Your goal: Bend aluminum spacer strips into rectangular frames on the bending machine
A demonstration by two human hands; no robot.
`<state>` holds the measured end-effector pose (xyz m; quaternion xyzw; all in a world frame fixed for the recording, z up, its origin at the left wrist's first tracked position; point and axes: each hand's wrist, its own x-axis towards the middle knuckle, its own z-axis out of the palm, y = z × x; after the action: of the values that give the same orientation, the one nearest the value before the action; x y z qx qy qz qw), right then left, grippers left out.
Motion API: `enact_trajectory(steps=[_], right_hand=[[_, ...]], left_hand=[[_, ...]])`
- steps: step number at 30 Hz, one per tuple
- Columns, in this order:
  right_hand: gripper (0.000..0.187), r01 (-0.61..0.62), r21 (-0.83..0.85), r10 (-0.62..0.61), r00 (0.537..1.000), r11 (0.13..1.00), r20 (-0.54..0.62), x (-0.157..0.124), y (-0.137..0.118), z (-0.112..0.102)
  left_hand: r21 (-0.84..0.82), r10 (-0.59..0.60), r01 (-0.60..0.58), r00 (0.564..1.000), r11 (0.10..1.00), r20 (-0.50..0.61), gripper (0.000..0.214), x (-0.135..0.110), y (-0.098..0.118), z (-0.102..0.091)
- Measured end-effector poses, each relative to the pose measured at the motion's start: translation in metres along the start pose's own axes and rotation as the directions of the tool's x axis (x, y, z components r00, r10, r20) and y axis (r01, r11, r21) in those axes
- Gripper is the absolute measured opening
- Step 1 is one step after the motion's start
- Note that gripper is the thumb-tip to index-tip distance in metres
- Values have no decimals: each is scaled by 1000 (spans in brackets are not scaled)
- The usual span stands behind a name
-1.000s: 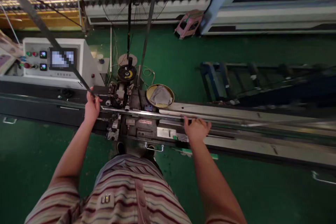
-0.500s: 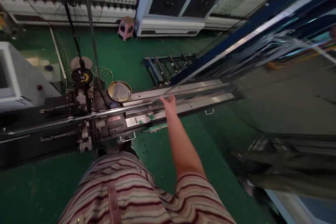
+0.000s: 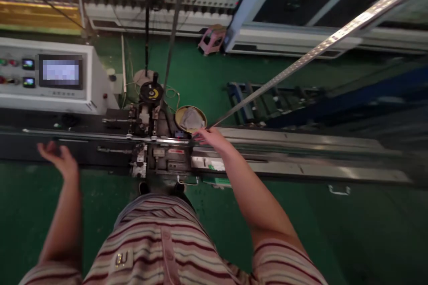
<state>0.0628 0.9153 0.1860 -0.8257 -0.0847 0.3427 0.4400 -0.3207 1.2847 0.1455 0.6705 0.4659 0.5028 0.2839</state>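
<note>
A long perforated metal strip [image 3: 302,61] slants down from the upper right to my right hand [image 3: 211,138]. My right hand's fingers are closed around its lower part, beside the round tin. A dotted length of strip lies between this hand and the roller fixture [image 3: 143,140] on the bench machine. My left hand [image 3: 59,156] is open with fingers spread, over the front edge of the machine's dark bed [image 3: 20,149]. It holds nothing, and a thin rail [image 3: 76,135] runs along the bed just beyond it.
A round tin [image 3: 176,118] with a grey cloth stands behind the right hand. The control box [image 3: 87,75] with a screen is at back left. A black handwheel [image 3: 151,92] tops the fixture. Beyond are a pink stool [image 3: 212,39] and a blue rack [image 3: 239,98].
The view has swung left, bringing the control box and my left hand into sight. My right hand has moved left along the machine towards the fixture, and the slanting strip now shows clearly.
</note>
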Motion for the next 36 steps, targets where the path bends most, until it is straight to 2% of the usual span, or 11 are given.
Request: enact_trajectory(steps=[2,4,8,13,16,21,24,28,30,33,36], right_hand=[[24,58,-25,-57,998,998,27,6,-5,27],[26,139,-79,-135,989,987,60,11,-11,54],[28,285,-195,-261,955,939,140,17,-29,109],[30,380,-286,-331,921,879,207,19,-61,177],[30,405,-307,-346,910,861,230,19,-81,219],[32,437,-208,-385,889,875,246,12,-109,289],[32,472,-102,-433,861,875,267,0,-120,320],[28,479,-15,-457,844,877,280,-18,-131,322],[27,439,15,-424,859,899,286,-25,-135,304],[27,355,92,-367,888,930,277,-34,-141,261],[23,297,189,-338,907,936,250,-41,-140,213]], left_hand=[[1,-11,11,999,1000,38,75,-44,-26,-6],[55,-23,17,993,998,114,65,-81,-46,-13],[146,-82,58,982,988,168,45,-111,-74,-39],[169,-175,157,980,973,97,44,-106,-99,-77],[165,-185,168,978,972,93,44,-102,-106,-87],[-25,-273,277,956,961,108,45,-77,-98,-65],[-290,-448,466,885,836,131,52,-45,-82,-37],[-503,-705,725,652,470,281,60,1,-61,-6],[-500,-719,774,594,389,360,55,17,-51,5],[-513,-609,788,601,341,518,54,27,-31,20],[-577,-404,737,675,352,617,73,18,3,37]])
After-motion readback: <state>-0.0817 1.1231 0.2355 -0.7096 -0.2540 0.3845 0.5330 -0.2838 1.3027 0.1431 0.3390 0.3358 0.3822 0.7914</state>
